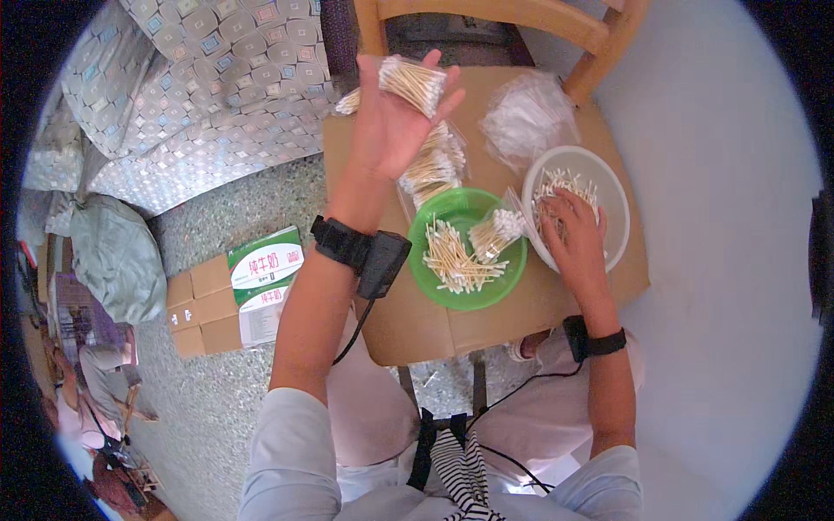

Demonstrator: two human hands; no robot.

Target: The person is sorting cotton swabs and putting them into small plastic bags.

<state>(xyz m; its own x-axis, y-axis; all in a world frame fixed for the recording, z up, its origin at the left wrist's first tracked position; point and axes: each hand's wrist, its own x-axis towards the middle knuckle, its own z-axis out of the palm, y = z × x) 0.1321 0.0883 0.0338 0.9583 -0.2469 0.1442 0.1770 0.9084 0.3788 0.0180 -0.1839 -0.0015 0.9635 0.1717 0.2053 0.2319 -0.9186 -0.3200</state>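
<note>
My left hand [388, 143] is raised, palm up, over the far left of the cardboard-covered seat, holding a clear bag of cotton swabs [413, 84] between thumb and fingers. Below it lie more bagged cotton swabs [432, 169]. A green bowl [473, 300] holds loose cotton swabs [456, 260] and a clear bag of swabs [497, 234] leaning against its right side. To the right stands a white bowl [618, 208] of loose swabs [565, 182]. My right hand [573, 239] reaches into it, fingers curled around swabs; the fingertips are partly hidden.
Crumpled clear plastic bags [530, 117] lie behind the white bowl. The wooden chair back [495, 13] rises at the far side, beside a pale wall [712, 226]. On the floor at left is a flattened carton [204, 300], near patterned fabric [234, 113]. Another person sits at the far left.
</note>
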